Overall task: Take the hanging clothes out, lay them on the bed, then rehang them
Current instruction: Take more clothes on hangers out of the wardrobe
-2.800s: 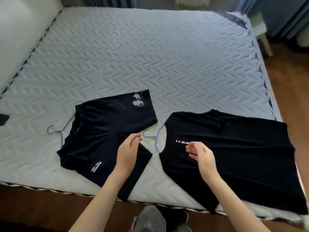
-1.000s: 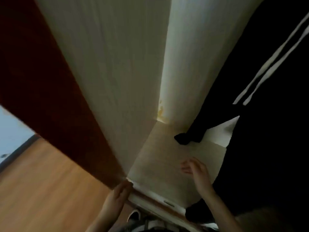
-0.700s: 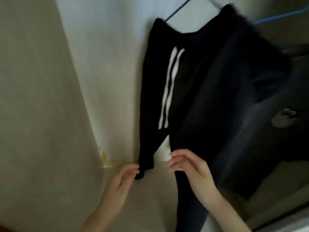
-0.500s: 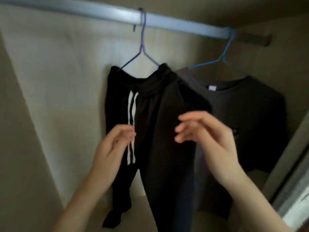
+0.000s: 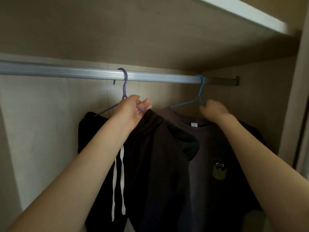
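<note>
Inside the wardrobe a silver rail [image 5: 66, 72] carries two hangers. Black trousers [image 5: 150, 156] with white drawstrings hang on a purple hanger [image 5: 124, 84]. My left hand [image 5: 132, 109] grips that hanger just below its hook, at the trousers' waistband. A dark T-shirt [image 5: 217, 156] with a small cat patch hangs on a blue hanger [image 5: 199, 92] to the right. My right hand [image 5: 212, 110] is curled round the blue hanger's shoulder near the neck. Both hooks sit on the rail.
The wardrobe's back wall [image 5: 50, 131] is pale and bare to the left of the trousers. A shelf edge [image 5: 242, 12] runs overhead at the upper right. The wardrobe's right side panel [image 5: 297, 97] stands close to the T-shirt.
I turned from the bed with two black T-shirts to the wardrobe. Both hands rose from in front of the trousers and took hold of the two hangers.
</note>
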{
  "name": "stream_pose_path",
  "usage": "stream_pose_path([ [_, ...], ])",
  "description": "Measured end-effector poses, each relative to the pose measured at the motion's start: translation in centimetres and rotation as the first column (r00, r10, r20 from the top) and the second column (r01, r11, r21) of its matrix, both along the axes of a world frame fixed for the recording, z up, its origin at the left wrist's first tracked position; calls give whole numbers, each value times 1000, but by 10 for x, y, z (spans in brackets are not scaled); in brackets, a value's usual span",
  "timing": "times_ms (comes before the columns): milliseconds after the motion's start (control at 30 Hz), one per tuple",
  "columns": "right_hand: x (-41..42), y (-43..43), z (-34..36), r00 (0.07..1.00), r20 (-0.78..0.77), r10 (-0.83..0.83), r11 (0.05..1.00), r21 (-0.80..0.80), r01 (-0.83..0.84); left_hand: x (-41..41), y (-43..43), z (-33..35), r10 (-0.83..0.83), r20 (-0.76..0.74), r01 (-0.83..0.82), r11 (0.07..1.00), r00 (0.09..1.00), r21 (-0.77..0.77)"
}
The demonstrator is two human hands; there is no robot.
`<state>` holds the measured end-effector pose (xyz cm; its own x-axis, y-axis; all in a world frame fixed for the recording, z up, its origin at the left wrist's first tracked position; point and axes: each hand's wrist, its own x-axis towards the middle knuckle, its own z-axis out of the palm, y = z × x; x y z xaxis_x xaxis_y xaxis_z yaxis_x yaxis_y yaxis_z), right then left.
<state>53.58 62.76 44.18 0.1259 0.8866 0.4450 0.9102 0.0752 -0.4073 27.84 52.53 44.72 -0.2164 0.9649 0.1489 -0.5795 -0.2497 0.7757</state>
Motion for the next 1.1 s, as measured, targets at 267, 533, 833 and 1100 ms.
stream_pose_path([
  [267, -21, 2, 6, 681, -634, 366, 902, 60, -429, -21, 0, 10, 181, -235, -170, 983, 955, 68],
  [533, -75, -57, 22, 163, -894, 418, 701, 204, -683, -43, -46, 50, 245, -563, -271, 962, 789, 39],
  [833, -124, -132, -107, 93, -928, 362, 493, 106, -864, -94, -131, -99, 382, -833, -522, 842, 399, 136],
  [1100, -154, -181, -252, 257, -924, 284, 51, -253, -966, -78, -280, -273, 228, -806, -614, 763, 546, -201],
])
